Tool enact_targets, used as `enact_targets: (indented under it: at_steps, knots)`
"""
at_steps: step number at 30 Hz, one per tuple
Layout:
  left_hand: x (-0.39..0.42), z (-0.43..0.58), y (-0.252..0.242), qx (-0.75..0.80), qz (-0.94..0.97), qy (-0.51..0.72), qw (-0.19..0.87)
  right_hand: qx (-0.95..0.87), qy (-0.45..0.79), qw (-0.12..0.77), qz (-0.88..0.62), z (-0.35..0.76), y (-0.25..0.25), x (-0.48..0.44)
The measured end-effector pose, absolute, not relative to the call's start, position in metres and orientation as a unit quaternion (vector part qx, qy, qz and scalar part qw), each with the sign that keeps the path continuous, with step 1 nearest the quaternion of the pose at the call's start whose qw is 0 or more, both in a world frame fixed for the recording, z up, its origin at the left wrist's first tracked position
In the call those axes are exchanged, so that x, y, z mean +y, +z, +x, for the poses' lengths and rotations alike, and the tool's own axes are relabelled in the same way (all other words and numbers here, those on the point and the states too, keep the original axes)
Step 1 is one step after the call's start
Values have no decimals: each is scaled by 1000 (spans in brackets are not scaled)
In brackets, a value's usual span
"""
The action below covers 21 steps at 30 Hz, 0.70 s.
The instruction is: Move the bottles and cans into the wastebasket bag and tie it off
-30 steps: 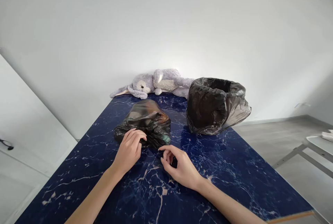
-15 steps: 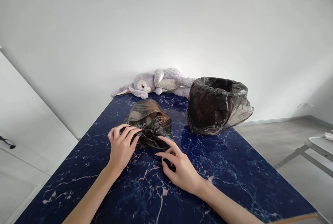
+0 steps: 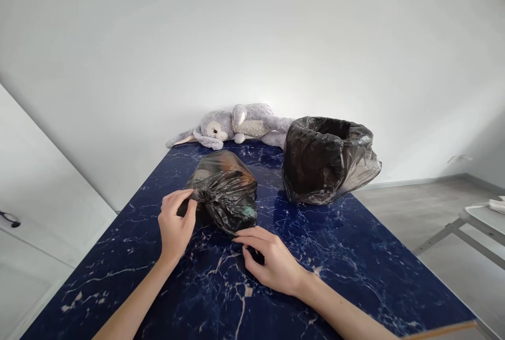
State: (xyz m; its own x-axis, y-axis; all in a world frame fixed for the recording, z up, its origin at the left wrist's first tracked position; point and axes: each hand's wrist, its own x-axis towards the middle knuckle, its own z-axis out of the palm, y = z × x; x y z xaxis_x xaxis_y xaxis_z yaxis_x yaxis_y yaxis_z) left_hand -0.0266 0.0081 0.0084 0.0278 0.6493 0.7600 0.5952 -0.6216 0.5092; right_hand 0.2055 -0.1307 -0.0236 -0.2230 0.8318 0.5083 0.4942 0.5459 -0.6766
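A filled black plastic garbage bag lies on the table before me, its thin film showing orange and green contents I cannot identify. My left hand pinches a twisted gather of the bag between thumb and fingers at its left side. At the near edge of the same bag is my right hand, fingertips on the plastic and thumb curled up beneath them, closed on the film. Stretched between both hands, the gathered plastic runs across the front of the bag.
A bin lined with a black bag stands at the right, its mouth upward. Behind lies a plush bunny against the wall. The blue marbled table has a white cabinet to its left and a grey folding chair to its right.
My left hand has closed from spread fingers into a pinch on the bag's gather. My right fingers have come down to the bag's near edge, and the bag's film is drawn together.
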Motion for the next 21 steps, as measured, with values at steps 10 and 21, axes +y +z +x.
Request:
enact_targets:
  at_steps: [10, 21]
  knots:
    - [28, -44, 11, 508, 641, 571, 75, -762, 182, 446, -432, 204, -23, -131]
    - [-24, -47, 31, 513, 668, 540, 9, -669, 184, 443, -568, 208, -42, -119]
